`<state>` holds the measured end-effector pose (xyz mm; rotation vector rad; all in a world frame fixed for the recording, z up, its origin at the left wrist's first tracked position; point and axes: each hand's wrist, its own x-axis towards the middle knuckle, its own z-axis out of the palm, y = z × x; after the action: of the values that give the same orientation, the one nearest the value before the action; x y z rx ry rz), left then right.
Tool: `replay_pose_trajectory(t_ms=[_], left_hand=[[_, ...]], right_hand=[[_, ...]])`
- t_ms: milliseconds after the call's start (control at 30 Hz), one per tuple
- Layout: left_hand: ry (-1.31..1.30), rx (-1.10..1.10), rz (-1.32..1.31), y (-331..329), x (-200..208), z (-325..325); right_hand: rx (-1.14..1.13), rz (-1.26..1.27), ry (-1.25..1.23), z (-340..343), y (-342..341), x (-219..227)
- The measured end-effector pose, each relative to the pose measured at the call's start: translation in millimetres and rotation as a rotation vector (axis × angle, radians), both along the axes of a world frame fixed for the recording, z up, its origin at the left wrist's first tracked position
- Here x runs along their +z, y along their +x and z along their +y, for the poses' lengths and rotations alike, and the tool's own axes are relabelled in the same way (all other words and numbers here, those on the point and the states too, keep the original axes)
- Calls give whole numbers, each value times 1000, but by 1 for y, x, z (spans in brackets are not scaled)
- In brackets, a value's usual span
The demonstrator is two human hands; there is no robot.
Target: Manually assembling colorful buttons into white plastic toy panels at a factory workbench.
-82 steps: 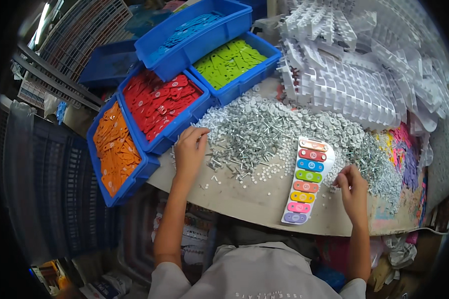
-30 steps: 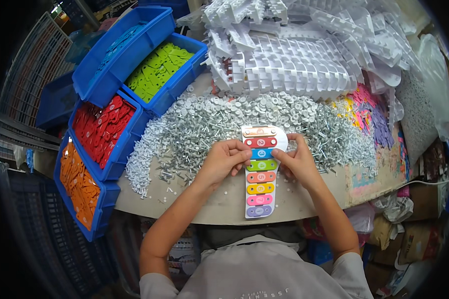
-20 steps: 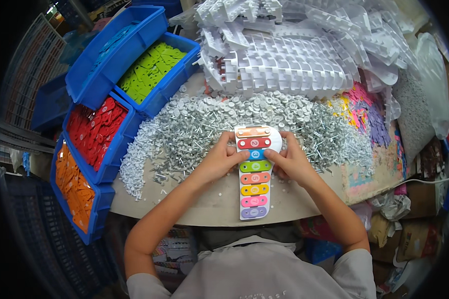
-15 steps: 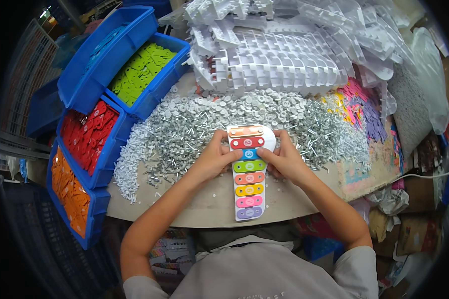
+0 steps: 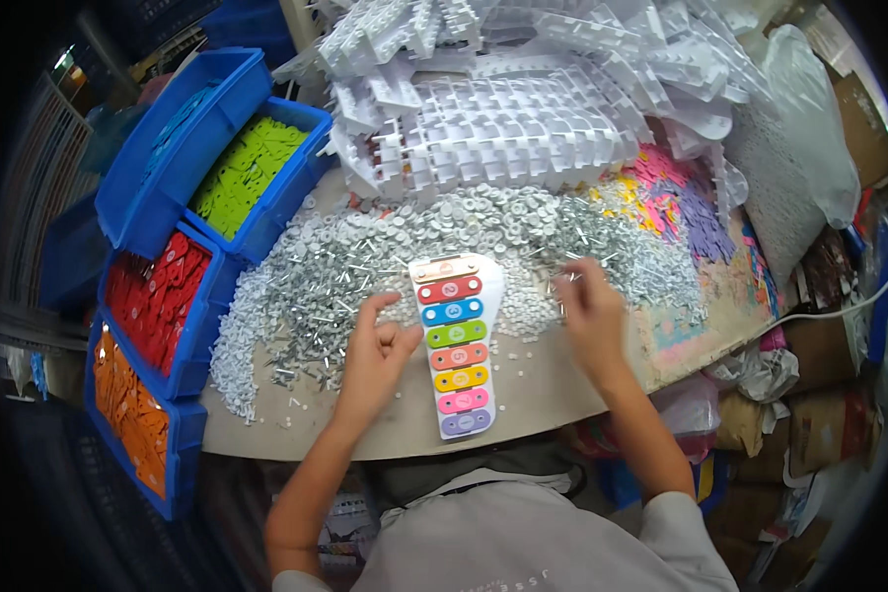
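A white toy xylophone point(image 5: 493, 296) lies on the table in front of me, its coloured bars running from peach at the far end to lilac at the near end. White round heads sit at both ends of the peach, red and blue bars point(image 5: 454, 312); the green bar point(image 5: 456, 333) and those nearer show dark holes. Just left of the toy, my left hand point(image 5: 370, 357) is raised with thumb and index finger apart, holding nothing that I can see. My right hand point(image 5: 594, 321) hovers to its right, beside the loose pins; its curled fingers are smeared by motion.
Heaped metal pins point(image 5: 350, 261) and white round caps point(image 5: 493, 212) cover the table's middle. Blue bins point(image 5: 222, 316) of coloured bars stand at left. Stacked white plastic bodies point(image 5: 523, 128) rise at the back. Pink, yellow and purple bars point(image 5: 705, 232) lie at right.
Both hands have let go of the xylophone and moved apart, left and right. White heads now show on the blue bar, where my thumbs were. The whole view has shifted slightly.
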<state>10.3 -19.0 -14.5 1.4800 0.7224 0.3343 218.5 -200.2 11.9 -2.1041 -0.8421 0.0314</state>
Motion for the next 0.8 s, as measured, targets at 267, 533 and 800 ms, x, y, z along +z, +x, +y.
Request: replay_pose_trajectory(t_ms=[267,533,800], left_hand=[[203,260,63,-70,1,-22],[752,523,267,-112,11,55],[815,456,374,-99,-6,96]], right_hand=[[-180,-223,-135,-109,47,-40],[-158,-180,-204,-108,42,-48],[-162,-238,-252,-102,42,-48]])
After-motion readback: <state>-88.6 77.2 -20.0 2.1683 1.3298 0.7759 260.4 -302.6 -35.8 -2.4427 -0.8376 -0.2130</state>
